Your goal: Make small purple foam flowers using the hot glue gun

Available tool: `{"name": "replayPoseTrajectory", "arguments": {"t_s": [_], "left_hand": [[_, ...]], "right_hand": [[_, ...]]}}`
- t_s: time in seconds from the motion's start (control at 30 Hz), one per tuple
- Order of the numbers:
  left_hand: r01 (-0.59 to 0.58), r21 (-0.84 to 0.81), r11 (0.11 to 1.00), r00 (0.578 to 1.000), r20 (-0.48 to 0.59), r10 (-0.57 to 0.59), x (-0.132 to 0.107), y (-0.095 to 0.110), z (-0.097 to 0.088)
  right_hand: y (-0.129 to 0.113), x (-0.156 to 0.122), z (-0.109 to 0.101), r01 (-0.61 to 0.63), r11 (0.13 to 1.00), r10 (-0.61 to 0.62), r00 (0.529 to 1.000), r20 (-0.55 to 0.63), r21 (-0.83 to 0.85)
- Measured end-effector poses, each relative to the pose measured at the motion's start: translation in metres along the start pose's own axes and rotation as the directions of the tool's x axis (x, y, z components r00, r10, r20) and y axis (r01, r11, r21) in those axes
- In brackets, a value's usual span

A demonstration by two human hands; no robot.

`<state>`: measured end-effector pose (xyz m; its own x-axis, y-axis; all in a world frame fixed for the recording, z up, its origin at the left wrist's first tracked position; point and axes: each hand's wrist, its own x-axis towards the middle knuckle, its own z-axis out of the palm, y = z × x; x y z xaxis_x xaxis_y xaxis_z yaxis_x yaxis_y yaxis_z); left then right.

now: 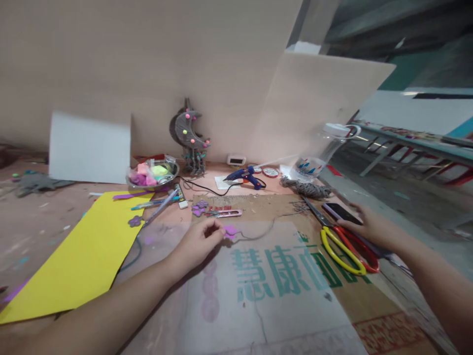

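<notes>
Our left hand [207, 235] has thumb and fingers pressed together, seemingly pinching the edge of the purple flower [231, 231], left of the scissors [330, 227]; we do best gripping lightly and keeping the grey yarn [254, 239] slack. Our right hand [364, 224] is at the phone [343, 213], grip unclear. Far left, the metal bowl [173, 184] holds pink, purple and yellow-green lumps.

Dim, soft light; blurred edges.

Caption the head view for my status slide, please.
Left hand pinches a purple craft piece beside gray yarn; right hand at a smartphone near red-and-yellow-handled scissors.
</notes>
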<state>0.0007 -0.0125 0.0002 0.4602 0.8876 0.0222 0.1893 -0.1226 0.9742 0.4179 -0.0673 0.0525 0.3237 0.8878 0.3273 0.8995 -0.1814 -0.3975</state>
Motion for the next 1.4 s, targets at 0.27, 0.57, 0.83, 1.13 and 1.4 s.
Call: {"name": "replayPoseTrajectory", "arguments": {"t_s": [0.27,0.57,0.83,1.13,1.4], "left_hand": [[-0.001,-0.069,0.998,1.0,-0.027,-0.001,0.0,0.001,0.001],[-0.008,-0.065,0.998,0.998,-0.071,0.004,0.0,0.004,-0.002],[-0.017,0.013,1.0,1.0,-0.007,0.017,0.001,0.005,-0.002],[-0.02,0.073,0.997,0.999,-0.037,0.023,0.0,0.006,-0.004],[-0.035,0.094,0.995,0.999,-0.028,0.038,0.001,0.004,-0.003]], "right_hand": [[-0.158,-0.046,0.042,0.004,0.907,-0.266,0.781,0.565,0.421],[-0.213,-0.059,0.113,-0.385,0.503,-0.283,0.772,0.568,0.774],[-0.211,-0.06,0.119,-0.332,0.555,-0.159,0.857,0.49,0.762],[-0.208,-0.058,0.116,-0.421,0.499,-0.301,0.735,0.607,0.757],[-0.21,-0.061,0.118,-0.438,0.551,-0.228,0.739,0.634,0.71]]}}
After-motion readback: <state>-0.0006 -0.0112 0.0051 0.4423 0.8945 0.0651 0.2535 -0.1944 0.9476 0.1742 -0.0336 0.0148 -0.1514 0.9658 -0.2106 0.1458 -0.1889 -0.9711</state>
